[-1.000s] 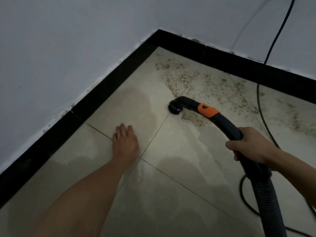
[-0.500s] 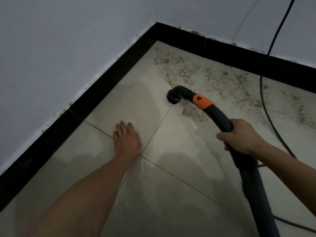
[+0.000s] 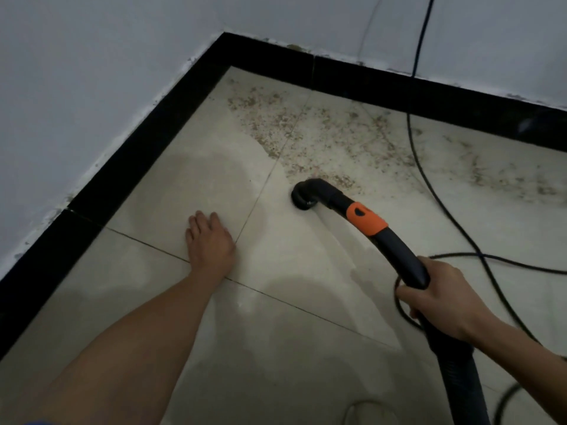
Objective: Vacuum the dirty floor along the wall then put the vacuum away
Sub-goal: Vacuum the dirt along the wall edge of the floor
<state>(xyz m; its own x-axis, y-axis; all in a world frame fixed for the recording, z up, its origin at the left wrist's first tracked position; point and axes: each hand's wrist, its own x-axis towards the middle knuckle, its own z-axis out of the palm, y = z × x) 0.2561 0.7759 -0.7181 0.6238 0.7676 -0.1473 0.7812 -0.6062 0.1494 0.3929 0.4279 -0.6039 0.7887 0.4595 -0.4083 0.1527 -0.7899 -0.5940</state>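
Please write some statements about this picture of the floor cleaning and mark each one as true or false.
1. The right hand grips the hose. True.
2. The left hand also grips the hose. False: it rests flat on the floor, holding nothing.
3. The nozzle sits on the floor at the edge of the dirt. True.
4. The dirt lies around the left hand. False: it lies beyond the nozzle, along the far wall.

No text, label, brand or number can be read; the orange collar on the vacuum hose shows only a small blurred dark spot.
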